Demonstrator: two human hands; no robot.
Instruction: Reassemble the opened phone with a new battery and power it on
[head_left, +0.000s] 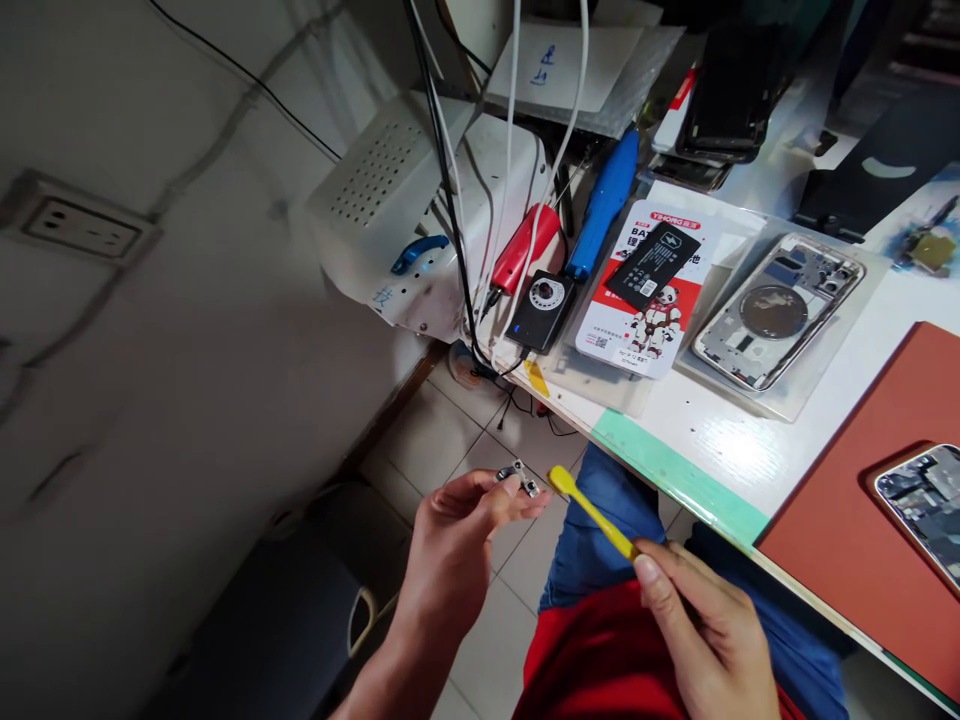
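Between the thumb and fingers of my left hand (469, 525) is a small silver and black phone camera module (519, 478), held off the table's edge above the floor. My right hand (701, 620) grips the handle of a yellow toothbrush (596, 515). Its rounded head points at the camera module, a short gap away from it; any bristles are hidden from this angle. Both hands are in front of the table, over my lap and the tiled floor.
On the white table (810, 420) lie an opened phone housing (780, 310), a black battery (654, 265) on its card, and a black control box (541, 308). A second opened phone (926, 505) rests on a brown mat (847, 520). Cables (514, 180) hang by a white machine (397, 190).
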